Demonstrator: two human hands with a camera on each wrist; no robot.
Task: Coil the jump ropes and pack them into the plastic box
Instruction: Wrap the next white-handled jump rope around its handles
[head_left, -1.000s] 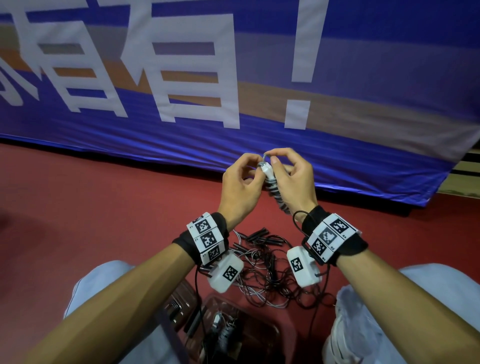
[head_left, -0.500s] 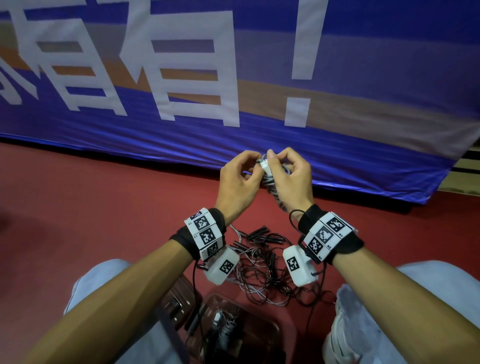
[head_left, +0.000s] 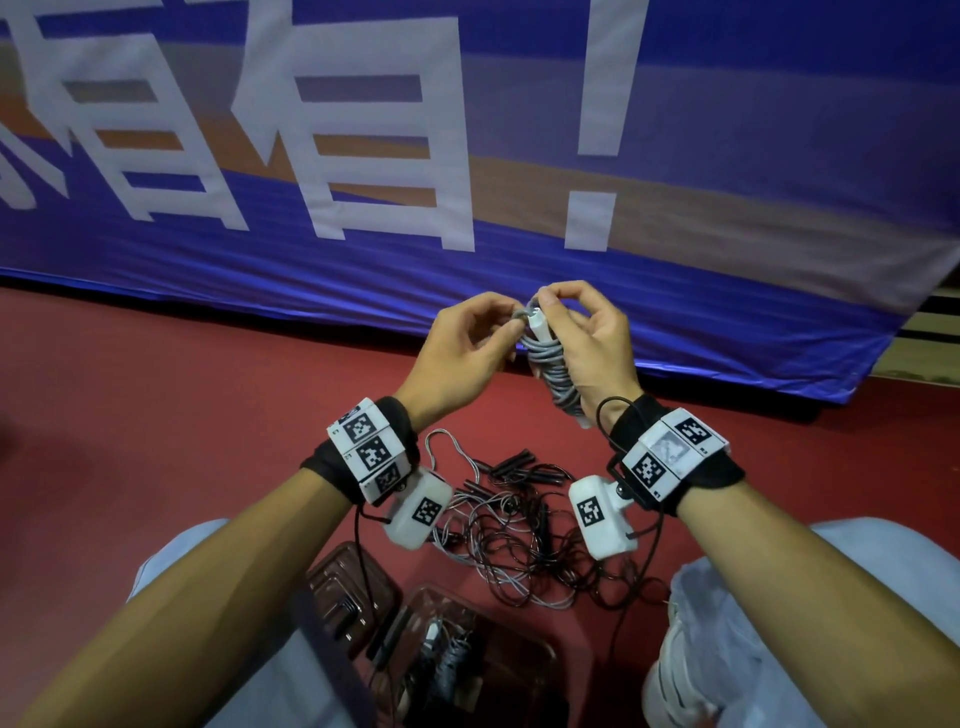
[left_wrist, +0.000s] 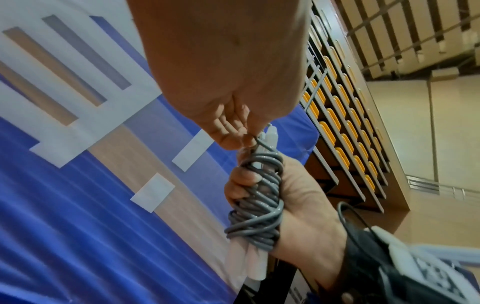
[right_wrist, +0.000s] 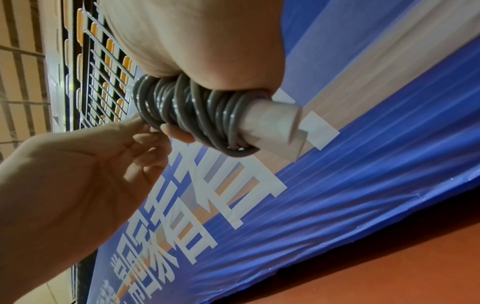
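red floor (head_left: 156, 441) with a blue banner (head_left: 519, 270) hung along the back of it. person sits on the floor, both hands raised in front of the banner's lower edge.

right hand (head_left: 592, 353) is wrapped around the grey jump rope (head_left: 550, 369), fingers curled over the coils, two pale handles (right_wrist: 272, 121) side by side as the core. held upright, probably so the wraps stay stacked and the top end stays reachable. left hand (head_left: 467, 348) pinches the last bit of cord at the top of the bundle, thumb and forefinger closed on it, other fingers loose. looks like tucking the free end under a wrap to lock the coil: my read, not certain.

nearer the person than the bundle, straight below it: loose tangle of ropes (head_left: 519, 530) on the floor, black and grey cords mixed, black handles on its banner side. not coiled yet.

nearer again, between the knees: clear plastic box (head_left: 540, 660), open. one grey coiled bundle in it plus dark items, too dim to identify. beside it, left of the box, a second clear tray or lid (head_left: 332, 582) with dark objects on it; can't tell which.

task looks early: one bundle packed, one in hand, pile remaining.
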